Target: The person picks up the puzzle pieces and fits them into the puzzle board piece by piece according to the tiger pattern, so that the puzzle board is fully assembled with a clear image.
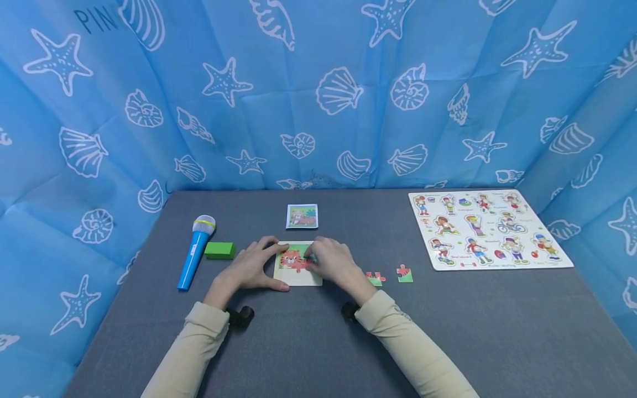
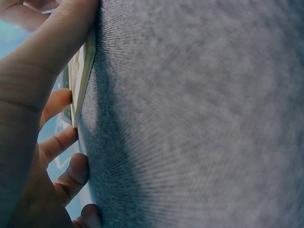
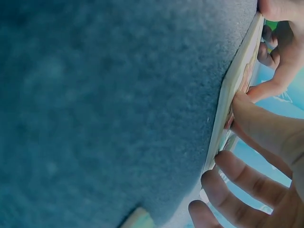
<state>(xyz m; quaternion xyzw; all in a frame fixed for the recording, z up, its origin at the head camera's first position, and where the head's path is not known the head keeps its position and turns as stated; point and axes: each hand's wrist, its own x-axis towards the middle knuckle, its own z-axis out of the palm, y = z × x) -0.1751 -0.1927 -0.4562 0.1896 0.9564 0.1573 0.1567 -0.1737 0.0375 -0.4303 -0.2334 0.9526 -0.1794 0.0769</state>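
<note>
A small square puzzle tray (image 1: 298, 281) with a pale border lies on the dark cloth. Fitted in it are pieces showing an orange tiger face (image 1: 291, 258) on green. My left hand (image 1: 254, 265) holds the tray from its left side, thumb at the near edge and index finger at the far edge. Over the tray's right part, my right hand (image 1: 332, 260) pinches a puzzle piece between thumb and index finger; the hand hides most of that piece. Two loose jigsaw pieces, a red-and-green one (image 1: 375, 278) and another (image 1: 405, 273), lie right of the right wrist.
Beyond the tray lies a small picture card (image 1: 302, 216). On the left are a blue toy microphone (image 1: 195, 254) and a green block (image 1: 220, 250). A large white board with sports figures (image 1: 490, 229) lies back right. A blue shell-patterned curtain (image 1: 308, 94) hangs behind the table.
</note>
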